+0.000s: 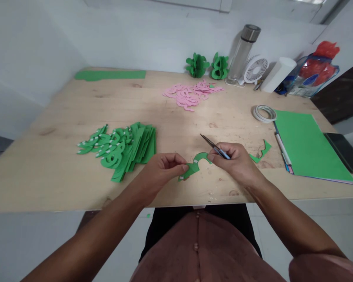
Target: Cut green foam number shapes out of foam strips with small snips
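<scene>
Between my hands, near the table's front edge, is a green paper cutout with a curved arm and small white patches. My left hand pinches its wider left part between thumb and fingers. The thumb and fingertips of my right hand hold the tip of the curved end. Scissors also rest in my right hand, with the blades pointing up and left, away from the paper. To the left of my left hand lies a pile of green paper pieces, some curly with white patches, others flat and folded.
A green scrap lies right of my right hand. Farther back are pink cutouts, green paper shapes, a bottle, a small fan and tape rolls. Green sheets, pens and a phone sit at right.
</scene>
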Demonstrator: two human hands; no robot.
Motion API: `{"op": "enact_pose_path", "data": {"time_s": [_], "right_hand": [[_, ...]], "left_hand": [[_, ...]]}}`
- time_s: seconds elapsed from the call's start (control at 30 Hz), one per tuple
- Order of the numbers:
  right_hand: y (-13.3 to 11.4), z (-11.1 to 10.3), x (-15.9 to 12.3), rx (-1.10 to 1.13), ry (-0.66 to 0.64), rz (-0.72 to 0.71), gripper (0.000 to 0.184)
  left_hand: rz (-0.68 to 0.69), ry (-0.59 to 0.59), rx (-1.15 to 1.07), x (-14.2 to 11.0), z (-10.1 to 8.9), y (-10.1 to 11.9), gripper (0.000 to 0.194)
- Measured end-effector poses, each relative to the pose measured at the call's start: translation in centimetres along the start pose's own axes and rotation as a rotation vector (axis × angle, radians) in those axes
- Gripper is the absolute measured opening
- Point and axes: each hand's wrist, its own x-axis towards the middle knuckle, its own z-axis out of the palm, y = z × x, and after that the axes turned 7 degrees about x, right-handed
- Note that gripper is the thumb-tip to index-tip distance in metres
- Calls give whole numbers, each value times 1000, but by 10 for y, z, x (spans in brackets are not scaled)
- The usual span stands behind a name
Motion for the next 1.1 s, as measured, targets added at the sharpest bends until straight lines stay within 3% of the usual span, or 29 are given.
{"op": "enact_pose_path", "data": {"time_s": [0.2, 0.37, 0.43, 0.57, 0.83, 1.1], "right_hand": [[5, 0, -4, -42, 13, -43, 22], [-3, -11, -20, -213, 102, -265, 23], [-5, -13, -28, -272, 52, -323, 27], [-1, -6, -35, -375, -121, -286, 37], [14, 7, -34, -515, -82, -295, 43], [2, -10, -31, -519, 17, -375, 41]], "left_hand": [[48, 58, 130, -5, 1, 4, 14], [144, 127, 395, -7, -4, 8, 15], [185, 146, 481, -6, -5, 8, 15], [260, 162, 580, -6, -6, 6, 15], [296, 121, 659, -7, -8, 10, 16], [288, 7, 751, -9, -15, 16, 16]]}}
